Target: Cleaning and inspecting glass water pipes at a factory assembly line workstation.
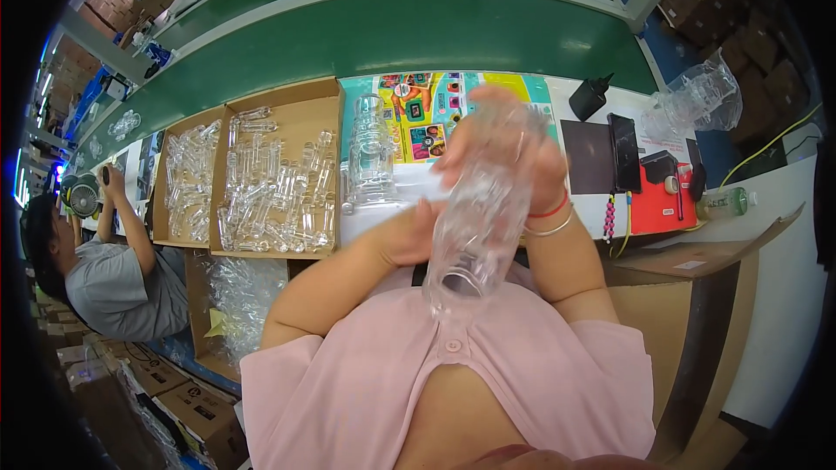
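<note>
A clear plastic tube-shaped part [477, 218] is held up in front of my chest, its open end toward me. My right hand [522, 152] wraps around its upper part; a red cord and a thin bangle sit on that wrist. My left hand [409, 231] grips its lower side from the left. A second clear stacked plastic piece [369, 157] stands upright on the white table just left of my hands.
Two cardboard boxes [300, 117] full of several clear plastic parts lie at the left. Colourful printed sheets [418, 109], a black bottle [589, 97], a phone [624, 152], a red box [662, 204] and a clear bag [697, 100] are on the table. A green conveyor [418, 30] runs behind. Another person [113, 278] works at the left.
</note>
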